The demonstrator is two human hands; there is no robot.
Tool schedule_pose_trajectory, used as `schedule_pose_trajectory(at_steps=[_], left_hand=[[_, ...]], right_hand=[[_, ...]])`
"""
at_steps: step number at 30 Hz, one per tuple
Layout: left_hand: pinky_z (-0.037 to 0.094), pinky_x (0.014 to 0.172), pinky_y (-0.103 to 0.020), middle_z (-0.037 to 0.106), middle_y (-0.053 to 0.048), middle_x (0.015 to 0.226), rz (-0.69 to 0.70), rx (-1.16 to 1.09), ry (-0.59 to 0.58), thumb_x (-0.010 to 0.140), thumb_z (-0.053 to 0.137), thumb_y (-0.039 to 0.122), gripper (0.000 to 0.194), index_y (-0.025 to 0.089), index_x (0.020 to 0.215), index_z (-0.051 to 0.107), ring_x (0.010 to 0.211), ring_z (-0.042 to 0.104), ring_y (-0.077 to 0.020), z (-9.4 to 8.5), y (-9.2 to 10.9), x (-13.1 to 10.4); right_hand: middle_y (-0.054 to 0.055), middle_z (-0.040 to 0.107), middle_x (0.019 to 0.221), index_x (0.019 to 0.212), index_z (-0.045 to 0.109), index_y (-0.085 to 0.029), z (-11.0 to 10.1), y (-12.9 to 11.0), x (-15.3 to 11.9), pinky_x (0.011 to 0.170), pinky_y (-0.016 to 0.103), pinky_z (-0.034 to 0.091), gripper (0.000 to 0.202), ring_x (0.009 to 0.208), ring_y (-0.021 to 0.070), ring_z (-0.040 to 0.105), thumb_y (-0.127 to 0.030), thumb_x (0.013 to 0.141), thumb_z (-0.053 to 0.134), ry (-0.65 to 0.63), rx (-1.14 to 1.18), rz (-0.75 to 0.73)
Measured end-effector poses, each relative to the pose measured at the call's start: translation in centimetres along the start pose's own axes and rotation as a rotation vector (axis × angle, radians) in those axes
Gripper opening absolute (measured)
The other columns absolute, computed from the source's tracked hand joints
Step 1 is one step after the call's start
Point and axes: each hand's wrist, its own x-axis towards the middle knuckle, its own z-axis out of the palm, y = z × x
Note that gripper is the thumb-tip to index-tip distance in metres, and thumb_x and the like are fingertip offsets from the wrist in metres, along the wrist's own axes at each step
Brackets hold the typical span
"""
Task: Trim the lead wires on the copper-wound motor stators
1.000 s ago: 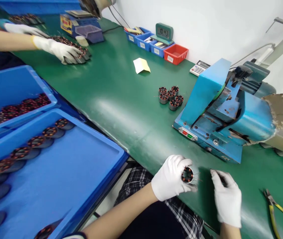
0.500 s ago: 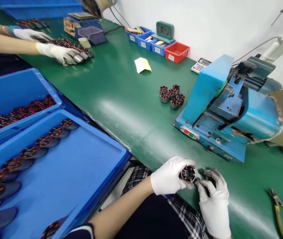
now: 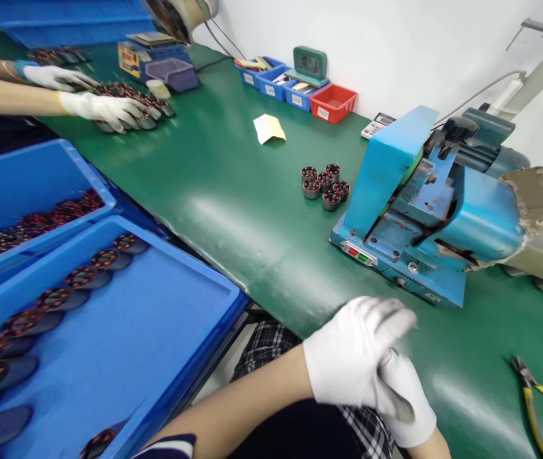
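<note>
My left hand [image 3: 355, 350], in a white glove, is turned back-up and lies over my right hand. Its fingers reach to the right, blurred, and curl around whatever is between the hands. My right hand [image 3: 410, 395], also gloved, is under it with its fingers mostly hidden. No stator shows between the two hands now. Beyond them on the green bench stands a cluster of several wound motor stators [image 3: 325, 182]. To the right of my hands lie pliers with yellow handles [image 3: 532, 398].
A blue grinding machine [image 3: 405, 223] stands ahead right. At left, a blue tray [image 3: 171, 280] holds a row of stators; behind it is another blue bin [image 3: 68, 156]. A co-worker's gloved hands [image 3: 104, 109] touch stators at the far left. Small bins [image 3: 333, 102] line the wall.
My left hand held a stator beside my open right hand; it has since rolled over onto my right hand, and the stator is hidden. The co-worker's hands have shifted slightly over the stators.
</note>
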Motion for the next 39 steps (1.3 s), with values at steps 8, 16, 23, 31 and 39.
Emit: schedule_pose_trajectory(at_steps=[8, 16, 23, 31, 39], left_hand=[[0.042, 0.092, -0.037, 0.047, -0.013, 0.123, -0.114, 0.003, -0.139, 0.081, 0.052, 0.018, 0.051, 0.016, 0.127, 0.030, 0.110, 0.050, -0.0244, 0.7, -2.9, -1.3], [0.042, 0.091, -0.038, 0.050, -0.014, 0.117, -0.146, 0.144, -0.124, 0.086, 0.043, 0.023, 0.017, 0.014, 0.100, 0.046, 0.108, 0.049, -0.0245, 1.2, -2.2, -1.2], [0.044, 0.080, -0.039, 0.056, -0.009, 0.106, -0.092, 0.257, -0.204, 0.083, 0.046, 0.023, 0.015, 0.016, 0.096, 0.048, 0.089, 0.054, -0.0228, 1.7, -2.6, -1.0], [0.042, 0.093, -0.038, 0.051, -0.012, 0.117, -0.079, 0.025, -0.005, 0.079, 0.045, 0.014, 0.038, 0.014, 0.116, 0.036, 0.110, 0.049, -0.0225, 1.7, -2.8, -1.2], [0.044, 0.091, -0.039, 0.048, -0.013, 0.118, -0.074, 0.053, -0.014, 0.079, 0.046, 0.014, 0.038, 0.016, 0.116, 0.034, 0.113, 0.048, -0.0230, 1.6, -2.9, -1.2]], right_hand=[[0.011, 0.067, 0.072, 0.109, 0.054, -0.013, 0.0, 0.3, 0.3, 0.063, 0.036, 0.051, 0.038, 0.067, 0.0249, 0.065, -0.026, 0.084, 0.029, -0.022, 0.006, 0.195], [-0.002, 0.050, 0.049, 0.064, 0.050, -0.021, -1.0, -0.3, 1.3, 0.043, 0.024, 0.036, 0.030, 0.043, 0.0125, 0.043, -0.044, 0.081, 0.042, -0.001, 0.438, 0.420], [-0.009, 0.036, 0.039, 0.058, 0.043, -0.021, -1.9, -0.4, 1.4, 0.030, 0.019, 0.017, 0.036, 0.030, 0.0052, 0.026, -0.051, 0.076, 0.052, -0.160, 0.834, 0.670], [-0.004, 0.047, 0.047, 0.062, 0.050, -0.020, -1.3, -0.5, 2.0, 0.038, 0.022, 0.029, 0.032, 0.038, 0.0090, 0.035, -0.051, 0.072, 0.055, 0.065, 0.712, 0.610], [0.003, 0.058, 0.050, 0.060, 0.059, -0.022, -2.3, 0.8, 1.9, 0.046, 0.028, 0.036, 0.028, 0.045, 0.0169, 0.049, -0.042, 0.076, 0.045, 0.092, 0.095, 0.428]])
